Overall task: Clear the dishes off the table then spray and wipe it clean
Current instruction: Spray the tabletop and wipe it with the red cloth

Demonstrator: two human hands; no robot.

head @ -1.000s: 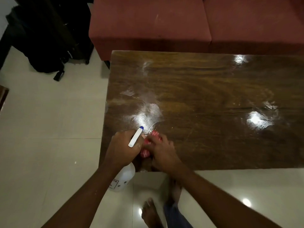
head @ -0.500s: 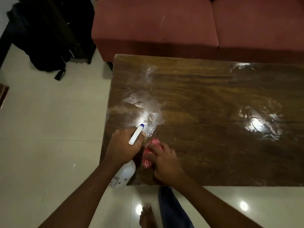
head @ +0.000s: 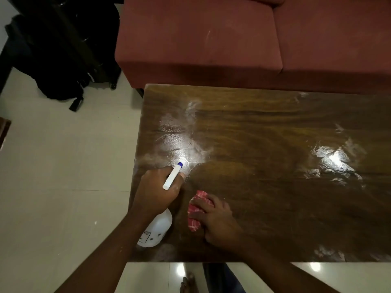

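The dark wooden table fills the middle and right of the head view, with wet, shiny smears near its left end and at the right. My left hand grips the neck of a white spray bottle at the table's near left corner; its white nozzle with a blue tip points away over the wet patch. Just to the right, my right hand presses a bunched red-and-white checked cloth flat on the tabletop. No dishes are on the visible tabletop.
A red sofa stands right behind the table's far edge. A black bag and dark luggage sit on the pale tiled floor at the far left. My bare foot shows below the table's near edge.
My right hand has slid the cloth to the right, away from my left hand. The view has shifted so more of the table's near part shows. The bottle stays in my left hand.
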